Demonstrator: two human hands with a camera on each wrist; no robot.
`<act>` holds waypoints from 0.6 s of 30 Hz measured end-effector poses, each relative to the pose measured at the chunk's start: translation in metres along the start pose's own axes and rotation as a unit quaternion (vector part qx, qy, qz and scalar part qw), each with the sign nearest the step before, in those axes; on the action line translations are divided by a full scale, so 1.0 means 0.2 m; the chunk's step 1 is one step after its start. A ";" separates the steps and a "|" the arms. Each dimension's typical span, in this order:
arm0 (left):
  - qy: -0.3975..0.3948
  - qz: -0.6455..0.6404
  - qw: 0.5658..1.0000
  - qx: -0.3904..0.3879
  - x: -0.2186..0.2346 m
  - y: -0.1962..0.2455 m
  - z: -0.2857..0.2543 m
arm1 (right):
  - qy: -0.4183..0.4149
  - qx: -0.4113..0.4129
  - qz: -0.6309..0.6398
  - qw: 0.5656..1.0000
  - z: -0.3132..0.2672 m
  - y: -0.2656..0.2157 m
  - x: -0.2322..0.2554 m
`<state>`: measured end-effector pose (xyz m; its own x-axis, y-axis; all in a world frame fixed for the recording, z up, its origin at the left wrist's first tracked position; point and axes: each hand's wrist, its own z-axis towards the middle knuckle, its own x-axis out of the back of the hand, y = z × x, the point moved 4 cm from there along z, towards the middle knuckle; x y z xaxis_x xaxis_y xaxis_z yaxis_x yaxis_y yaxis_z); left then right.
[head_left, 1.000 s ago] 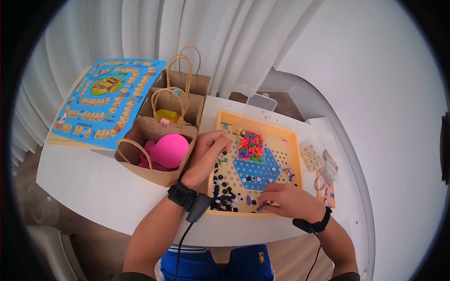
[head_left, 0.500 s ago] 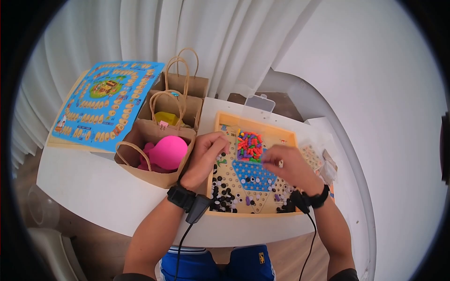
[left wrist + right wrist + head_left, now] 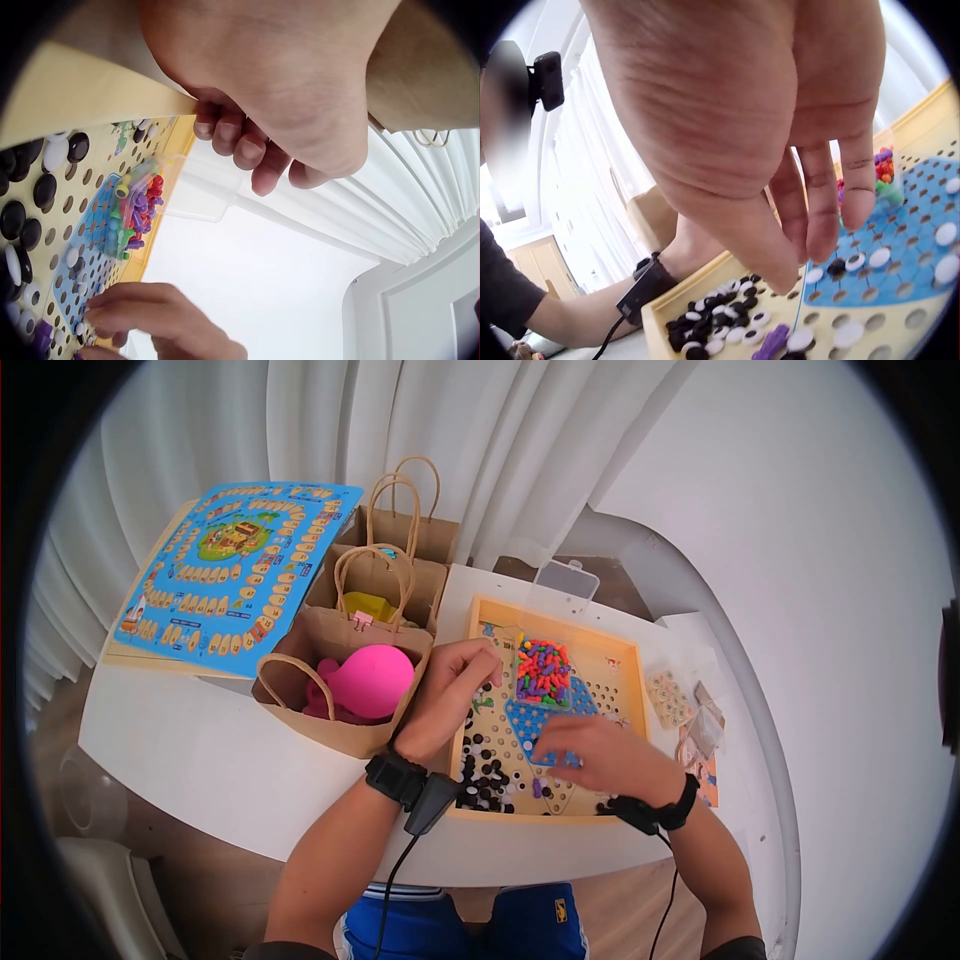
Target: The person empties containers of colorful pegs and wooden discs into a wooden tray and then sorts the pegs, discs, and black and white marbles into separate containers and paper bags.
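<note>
My right hand [image 3: 618, 762] hovers over the near part of the blue hexagon [image 3: 524, 722] on the wooden game tray [image 3: 545, 817]. Its fingers point down, apart, holding nothing, as the right wrist view shows. Under and beside them lie white and black pieces and a purple peg [image 3: 772, 343]. A clear plastic box [image 3: 543, 672] full of colourful pegs stands at the tray's far side, its lid raised. My left hand [image 3: 452, 688] rests at the tray's left rim, its fingers loosely curled around nothing. Black and white pieces [image 3: 484, 782] crowd the near left corner.
Paper bags [image 3: 335, 730] with handles stand left of the tray, the nearest with a pink object [image 3: 372, 682] inside. Behind them leans a blue board game sheet [image 3: 235, 575]. Small packets [image 3: 705, 720] lie to the right on the white table [image 3: 180, 750].
My right hand pinched a purple peg at the near edge, moved up to the peg box, and has come back toward the near side without it. My left hand has stayed at the rim.
</note>
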<state>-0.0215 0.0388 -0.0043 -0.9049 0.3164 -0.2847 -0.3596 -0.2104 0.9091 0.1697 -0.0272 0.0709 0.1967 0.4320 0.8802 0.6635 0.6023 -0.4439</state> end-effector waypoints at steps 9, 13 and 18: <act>-0.004 0.013 1.000 0.001 0.00 0.00 0.00 | -0.046 -0.023 0.016 0.999 -0.05 -0.02 -0.15; -0.006 0.005 1.000 0.002 0.00 0.00 0.00 | 0.018 -0.036 0.009 0.999 -0.10 0.01 -0.07; 0.001 -0.007 1.000 0.001 0.00 0.00 0.00 | 0.096 -0.162 0.005 0.982 -0.25 0.16 0.08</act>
<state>-0.0217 0.0387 -0.0041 -0.9006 0.3171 -0.2973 -0.3711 -0.2047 0.9057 0.2299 -0.0348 0.0795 0.3157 0.2843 0.9053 0.8495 0.3403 -0.4031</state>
